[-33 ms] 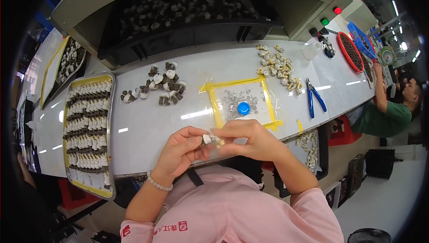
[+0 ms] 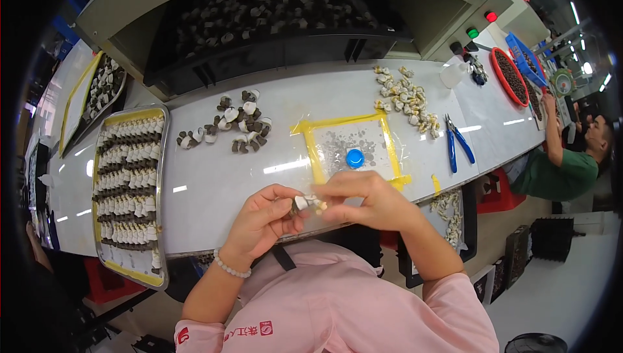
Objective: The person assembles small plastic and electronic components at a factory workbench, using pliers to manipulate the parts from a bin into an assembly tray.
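Note:
My left hand (image 2: 265, 218) is closed around a small dark-and-white figurine (image 2: 300, 203), held just over the table's near edge. From its right side sticks out a white piece with a yellowish tip (image 2: 318, 204). My right hand (image 2: 363, 200) is close beside that tip, thumb and forefinger apart and the fingertips blurred. Whether they touch the piece is hard to see. Beyond the hands, a blue round cap (image 2: 355, 158) sits on a spotted square sheet edged with yellow tape (image 2: 313, 152). Similar dark-and-white figurines (image 2: 246, 122) lie loose at the back left, and white-yellow pieces (image 2: 405, 97) at the back right.
A metal tray (image 2: 165, 158) with rows of figurines stands on the left. Blue-handled nippers (image 2: 459, 145) lie on the right, near a red basket (image 2: 509, 77). Behind is a machine opening (image 2: 272, 54) full of pieces. A co-worker in green (image 2: 564, 168) sits at far right.
My right thumb and forefinger have parted slightly at the yellowish tip, the forefinger lifting a little. My left hand keeps its hold on the figurine.

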A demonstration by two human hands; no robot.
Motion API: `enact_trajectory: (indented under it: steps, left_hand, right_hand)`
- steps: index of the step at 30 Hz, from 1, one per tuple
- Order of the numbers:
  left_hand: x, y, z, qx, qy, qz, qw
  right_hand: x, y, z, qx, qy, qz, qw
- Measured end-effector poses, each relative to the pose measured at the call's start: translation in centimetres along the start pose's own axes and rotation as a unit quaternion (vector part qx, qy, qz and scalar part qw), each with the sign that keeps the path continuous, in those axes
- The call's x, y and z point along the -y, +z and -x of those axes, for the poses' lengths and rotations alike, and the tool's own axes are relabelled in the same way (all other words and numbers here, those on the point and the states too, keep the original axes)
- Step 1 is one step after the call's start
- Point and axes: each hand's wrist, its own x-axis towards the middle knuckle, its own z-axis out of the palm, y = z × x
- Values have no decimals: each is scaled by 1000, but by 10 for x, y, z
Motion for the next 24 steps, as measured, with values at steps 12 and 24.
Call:
enact_trajectory:
  steps: [12, 24]
  left_hand:
    - [-58, -42, 184, -346, 422, -296, 784]
    - [-39, -72, 234, -511, 282, -721, 373]
  right_hand:
    - [-67, -101, -21, -197, 21, 535, 821]
    - [-38, -66, -9, -184, 84, 566, 799]
